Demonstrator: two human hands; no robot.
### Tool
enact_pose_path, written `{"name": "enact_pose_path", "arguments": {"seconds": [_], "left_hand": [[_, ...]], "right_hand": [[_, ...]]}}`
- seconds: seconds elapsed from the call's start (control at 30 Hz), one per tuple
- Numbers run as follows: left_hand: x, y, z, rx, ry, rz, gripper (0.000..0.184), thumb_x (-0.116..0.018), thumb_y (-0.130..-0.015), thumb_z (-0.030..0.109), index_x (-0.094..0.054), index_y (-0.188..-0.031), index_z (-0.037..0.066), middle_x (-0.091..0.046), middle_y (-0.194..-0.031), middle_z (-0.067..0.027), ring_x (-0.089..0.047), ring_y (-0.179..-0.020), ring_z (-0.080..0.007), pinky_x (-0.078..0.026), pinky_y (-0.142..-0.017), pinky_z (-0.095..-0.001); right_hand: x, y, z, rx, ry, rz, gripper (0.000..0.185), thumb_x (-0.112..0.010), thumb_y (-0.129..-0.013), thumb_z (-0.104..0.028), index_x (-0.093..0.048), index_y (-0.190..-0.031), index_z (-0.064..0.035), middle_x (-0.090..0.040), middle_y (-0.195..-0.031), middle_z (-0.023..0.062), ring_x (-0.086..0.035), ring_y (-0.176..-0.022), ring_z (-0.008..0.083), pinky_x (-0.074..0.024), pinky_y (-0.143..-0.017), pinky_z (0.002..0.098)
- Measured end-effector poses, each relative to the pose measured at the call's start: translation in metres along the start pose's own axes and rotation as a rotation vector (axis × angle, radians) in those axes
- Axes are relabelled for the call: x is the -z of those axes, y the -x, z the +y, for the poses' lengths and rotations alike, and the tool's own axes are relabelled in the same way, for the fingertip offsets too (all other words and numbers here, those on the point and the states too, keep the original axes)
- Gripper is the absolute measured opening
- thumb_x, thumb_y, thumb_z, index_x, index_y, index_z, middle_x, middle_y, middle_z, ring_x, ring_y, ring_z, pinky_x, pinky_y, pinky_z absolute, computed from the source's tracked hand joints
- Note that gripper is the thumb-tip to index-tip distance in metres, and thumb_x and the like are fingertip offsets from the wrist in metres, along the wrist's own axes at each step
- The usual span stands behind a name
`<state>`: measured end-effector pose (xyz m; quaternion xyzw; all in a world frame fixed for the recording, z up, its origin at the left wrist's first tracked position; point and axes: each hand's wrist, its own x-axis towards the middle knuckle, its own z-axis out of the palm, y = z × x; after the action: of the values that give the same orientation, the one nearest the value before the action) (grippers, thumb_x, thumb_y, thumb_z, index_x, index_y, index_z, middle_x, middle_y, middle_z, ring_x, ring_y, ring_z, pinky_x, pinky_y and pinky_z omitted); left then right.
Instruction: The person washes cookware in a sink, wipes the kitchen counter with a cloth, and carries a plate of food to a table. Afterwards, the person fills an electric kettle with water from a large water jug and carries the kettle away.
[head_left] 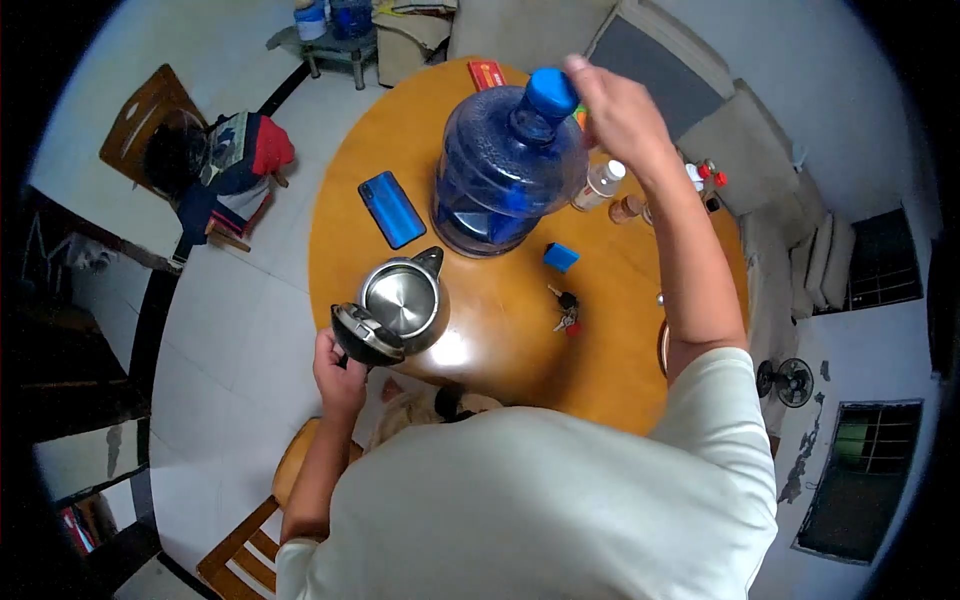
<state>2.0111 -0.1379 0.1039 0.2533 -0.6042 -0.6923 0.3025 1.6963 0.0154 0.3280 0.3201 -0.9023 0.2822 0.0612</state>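
Note:
My left hand (341,381) is closed round the handle of a steel electric kettle (403,300) with a black lid. Its lid is flipped up, so the shiny inside shows, and its spout points away from me over the table edge. A big blue water jug (490,170) stands on the table beyond the kettle. Close to the right side of the jug's blue cap (552,92) is my right hand (622,112), thumb stretched out and a narrow gap showing below the thumb. The other fingertips are partly hidden. A blue phone (393,210) lies left of the jug.
On the round wooden table (500,340) are a small blue box (561,257), keys (567,309), a white-capped bottle (599,187) and a red packet (487,75). A chair with clothes (225,160) stands at left, a wooden chair (245,550) near my left side.

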Motion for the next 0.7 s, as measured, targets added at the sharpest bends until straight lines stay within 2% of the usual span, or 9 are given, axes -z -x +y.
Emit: {"name": "enact_pose_path", "arguments": {"seconds": [0.03, 0.07, 0.13, 0.23, 0.27, 0.43, 0.53, 0.67, 0.7], "left_hand": [[0.003, 0.001, -0.002, 0.058, -0.001, -0.011, 0.014, -0.054, -0.080, 0.003, -0.043, -0.088, 0.006, -0.049, -0.071, 0.0034, -0.045, -0.063, -0.0024, -0.038, -0.055, -0.0171], [0.002, 0.001, -0.003, 0.043, 0.002, -0.018, 0.014, -0.054, -0.080, 0.003, -0.043, -0.088, 0.006, -0.049, -0.071, 0.0035, -0.045, -0.063, -0.0025, -0.038, -0.055, -0.0175], [0.003, 0.000, -0.002, 0.012, -0.002, -0.036, 0.014, -0.054, -0.080, 0.003, -0.043, -0.088, 0.005, -0.048, -0.071, 0.0038, -0.044, -0.064, -0.0027, -0.038, -0.056, -0.0181], [0.013, -0.001, -0.017, 0.072, 0.006, -0.043, 0.015, -0.055, -0.079, 0.003, -0.043, -0.088, 0.005, -0.048, -0.071, 0.0039, -0.044, -0.065, -0.0030, -0.038, -0.058, -0.0186], [0.014, -0.001, -0.017, 0.069, 0.002, -0.048, 0.015, -0.055, -0.079, 0.004, -0.043, -0.089, 0.005, -0.048, -0.071, 0.0038, -0.044, -0.065, -0.0030, -0.038, -0.058, -0.0185], [0.010, 0.000, -0.011, 0.070, -0.061, -0.030, 0.015, -0.054, -0.080, 0.003, -0.043, -0.090, 0.005, -0.049, -0.073, 0.0032, -0.044, -0.066, -0.0031, -0.039, -0.060, -0.0184], [0.005, 0.001, 0.001, 0.079, -0.055, -0.019, 0.014, -0.052, -0.080, 0.002, -0.043, -0.091, 0.005, -0.049, -0.074, 0.0029, -0.045, -0.067, -0.0034, -0.039, -0.061, -0.0186], [0.007, 0.001, 0.000, 0.066, -0.031, -0.057, 0.014, -0.050, -0.081, 0.001, -0.043, -0.092, 0.004, -0.052, -0.079, 0.0002, -0.048, -0.072, -0.0049, -0.041, -0.065, -0.0192], [0.007, 0.002, 0.001, 0.073, -0.006, -0.057, 0.014, -0.050, -0.081, 0.000, -0.043, -0.092, 0.003, -0.052, -0.080, -0.0001, -0.048, -0.073, -0.0050, -0.040, -0.066, -0.0192]], "right_hand": [[-0.001, -0.004, 0.012, 0.180, 0.112, 0.291, 0.056, -0.035, -0.086, -0.053, -0.062, -0.094, -0.0052, -0.061, -0.074, 0.0191, -0.059, -0.083, 0.0349, -0.0455, -0.072, 0.0421], [0.009, -0.005, 0.010, 0.147, 0.012, 0.265, 0.051, -0.044, -0.083, -0.050, -0.060, -0.100, -0.0050, -0.061, -0.082, 0.0199, -0.059, -0.086, 0.0346, -0.0458, -0.074, 0.0412], [0.010, -0.017, 0.026, 0.325, -0.185, 0.095, 0.045, -0.049, -0.085, -0.042, -0.053, -0.114, -0.0082, -0.056, -0.110, 0.0133, -0.054, -0.100, 0.0270, -0.0431, -0.084, 0.0377], [0.003, -0.023, 0.009, 0.767, 0.041, -0.016, 0.049, -0.054, -0.081, -0.041, -0.048, -0.120, -0.0106, -0.043, -0.127, 0.0120, -0.047, -0.110, 0.0297, -0.0394, -0.090, 0.0390], [0.003, -0.023, 0.000, 0.737, 0.111, -0.126, 0.048, -0.056, -0.079, -0.040, -0.050, -0.118, -0.0117, -0.034, -0.133, 0.0128, -0.044, -0.113, 0.0310, -0.0360, -0.095, 0.0386], [-0.039, -0.049, 0.021, 0.762, 0.297, -0.072, 0.042, -0.058, -0.078, -0.038, -0.055, -0.112, -0.0134, -0.048, -0.120, 0.0143, -0.048, -0.109, 0.0308, -0.0402, -0.090, 0.0365], [-0.048, -0.051, 0.025, 0.625, 0.243, -0.034, 0.042, -0.062, -0.073, -0.038, -0.058, -0.107, -0.0128, -0.059, -0.099, 0.0150, -0.055, -0.094, 0.0310, -0.0441, -0.080, 0.0384], [-0.051, -0.050, 0.012, 0.226, 0.330, -0.082, 0.038, -0.055, -0.076, -0.041, -0.062, -0.099, -0.0116, -0.059, -0.100, 0.0157, -0.055, -0.093, 0.0322, -0.0438, -0.081, 0.0392], [-0.056, -0.048, 0.013, 0.167, 0.303, 0.003, 0.045, -0.052, -0.076, -0.048, -0.063, -0.099, -0.0105, -0.061, -0.094, 0.0165, -0.056, -0.090, 0.0338, -0.0444, -0.080, 0.0397]]}}
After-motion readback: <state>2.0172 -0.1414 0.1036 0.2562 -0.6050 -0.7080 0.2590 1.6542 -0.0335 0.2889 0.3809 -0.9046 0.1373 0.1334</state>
